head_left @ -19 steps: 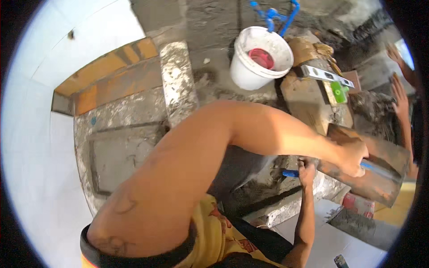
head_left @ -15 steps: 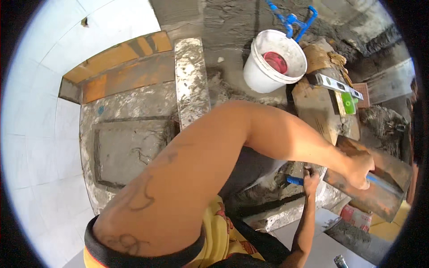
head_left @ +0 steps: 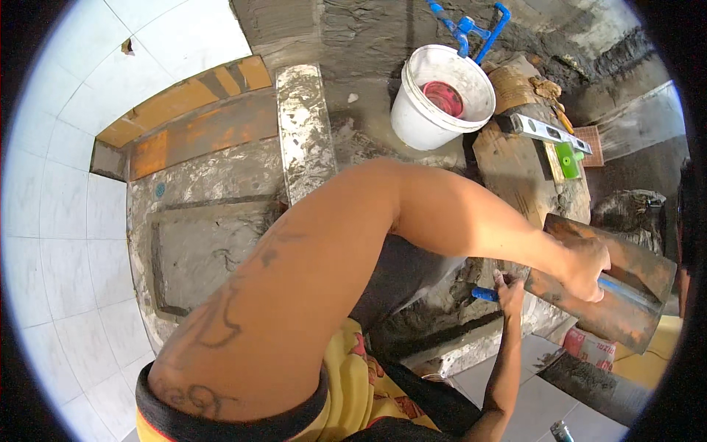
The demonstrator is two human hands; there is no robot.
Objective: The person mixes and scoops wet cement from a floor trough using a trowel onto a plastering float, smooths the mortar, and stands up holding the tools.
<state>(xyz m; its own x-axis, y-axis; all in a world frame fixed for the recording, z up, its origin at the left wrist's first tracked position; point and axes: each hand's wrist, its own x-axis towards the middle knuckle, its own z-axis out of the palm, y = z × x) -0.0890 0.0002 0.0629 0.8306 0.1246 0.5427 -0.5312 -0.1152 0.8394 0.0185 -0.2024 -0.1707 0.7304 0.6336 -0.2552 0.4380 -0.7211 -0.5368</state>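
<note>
My left arm, tattooed, reaches across from the lower left and bends at the elbow. My left hand (head_left: 587,271) is closed round the handle of a plastering trowel (head_left: 632,320). The trowel's long, rectangular blade is rust-brown and smeared, with a blue-grey spine along its back. Just left of it and lower, my right hand (head_left: 509,293) grips a tool with a blue handle (head_left: 484,294). Its handle end sticks out to the left; the rest of this tool is hidden. The right thumb and a finger point upward.
A white bucket (head_left: 433,131) with something red inside stands at the back, near blue pipes (head_left: 479,33). A spirit level (head_left: 549,132) and a green tool (head_left: 568,160) lie right of it. Left are a cement-covered recess (head_left: 213,247) and white wall tiles (head_left: 62,258).
The whole view has shifted slightly, moving the scene leftward. The right hand's thumb and a finger stick up more. Both hands keep their tools.
</note>
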